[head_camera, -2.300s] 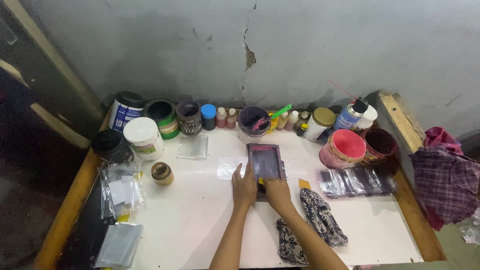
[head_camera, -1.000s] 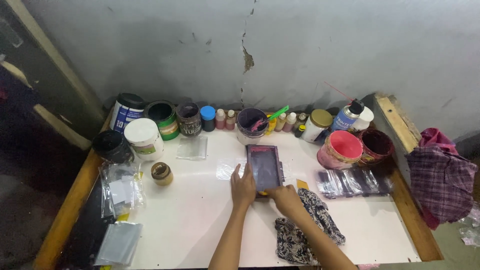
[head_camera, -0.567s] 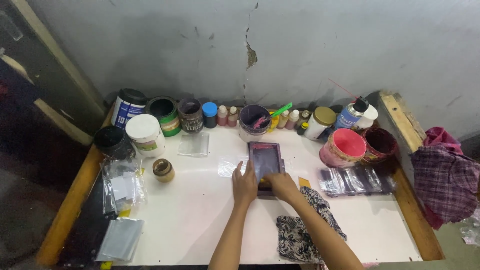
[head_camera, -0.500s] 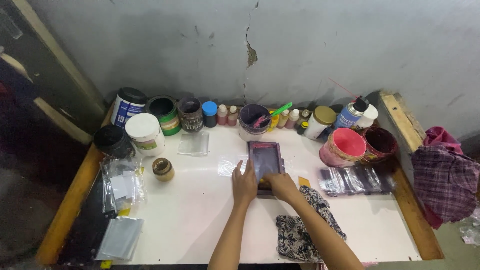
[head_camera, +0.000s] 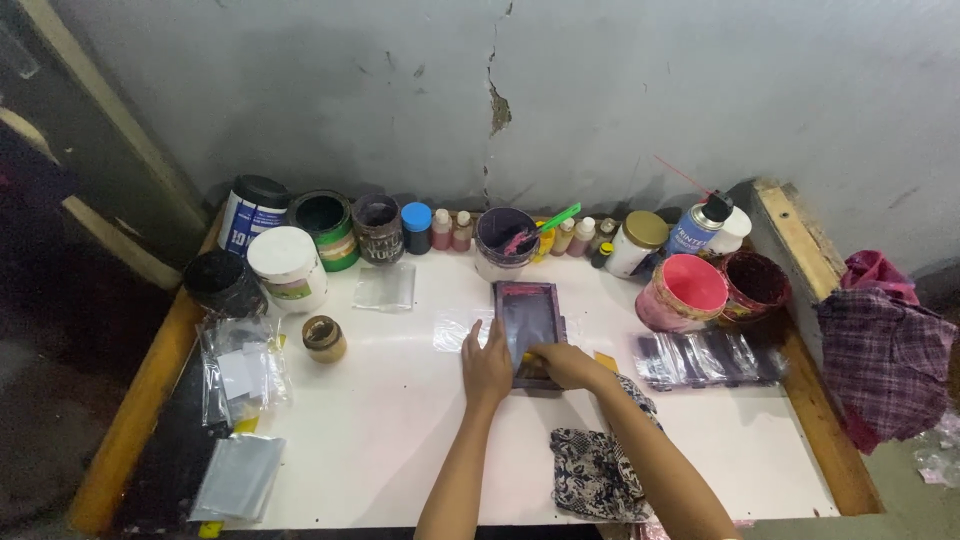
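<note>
A small rectangular screen-printing frame (head_camera: 529, 322) with a purple-stained mesh lies flat on the white tabletop (head_camera: 400, 440), directly under and just beyond both hands. The left hand (head_camera: 487, 362) rests flat on the tabletop against the frame's left edge, fingers spread and steadying it. The right hand (head_camera: 562, 362) lies over the frame's near end, fingers curled shut around a small yellow object (head_camera: 527, 357), mostly hidden, that presses on the mesh. A clear plastic sheet (head_camera: 458, 330) sits under the frame, showing just left of the left hand. Close by the right forearm lies a black-and-white patterned cloth (head_camera: 592, 470). To the right of the right hand, a row of small dark packets in clear sleeves (head_camera: 708, 355) is laid out. Beyond the hands, along the cracked grey wall, stand paint tubs, jars and small bottles, including a dark tub with a green-handled tool (head_camera: 506, 240), a pink tub (head_camera: 682, 292) and a spray can (head_camera: 695, 226). Far left of the left hand are a small brown jar (head_camera: 324, 337) and a pile of clear bags (head_camera: 240, 365). A plaid cloth (head_camera: 885, 355) hangs off the right side.
</note>
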